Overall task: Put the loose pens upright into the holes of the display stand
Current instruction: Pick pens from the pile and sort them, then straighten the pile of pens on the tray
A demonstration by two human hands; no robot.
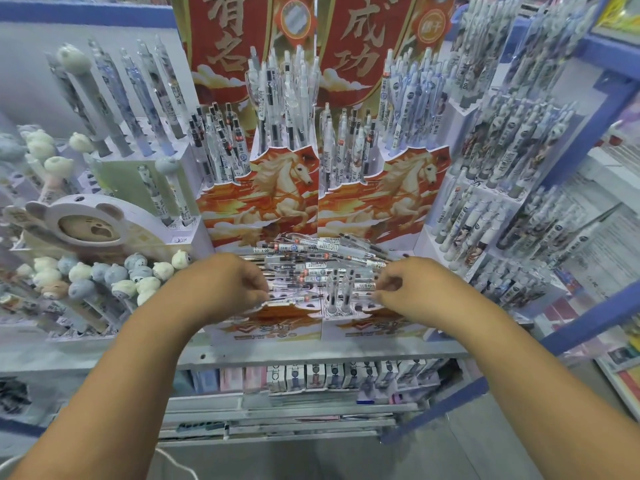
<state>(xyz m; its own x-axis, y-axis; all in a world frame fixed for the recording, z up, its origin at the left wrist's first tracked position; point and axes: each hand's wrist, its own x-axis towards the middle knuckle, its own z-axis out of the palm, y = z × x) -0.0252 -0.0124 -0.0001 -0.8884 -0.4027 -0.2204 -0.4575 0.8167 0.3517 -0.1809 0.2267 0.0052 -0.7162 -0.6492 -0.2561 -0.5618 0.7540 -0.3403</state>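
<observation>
A red and gold display stand [291, 199] printed with horses fills the middle of the shelf. Its upper tiers hold several clear pens upright. A pile of loose clear pens [322, 258] lies flat across its lowest tier. Two pens [339, 292] stand upright in holes of that tier, between my hands. My left hand [235, 282] rests on the pile's left side, fingers pinched on a pen lying there. My right hand [405, 282] is at the pile's right side, fingers curled around a pen end.
A bear-themed pen stand [90, 226] with plush-topped pens sits at the left. Tiered racks of printed pens [512, 188] crowd the right. The grey shelf edge [311, 351] runs below the stand, with small boxes [329, 375] on the shelf underneath.
</observation>
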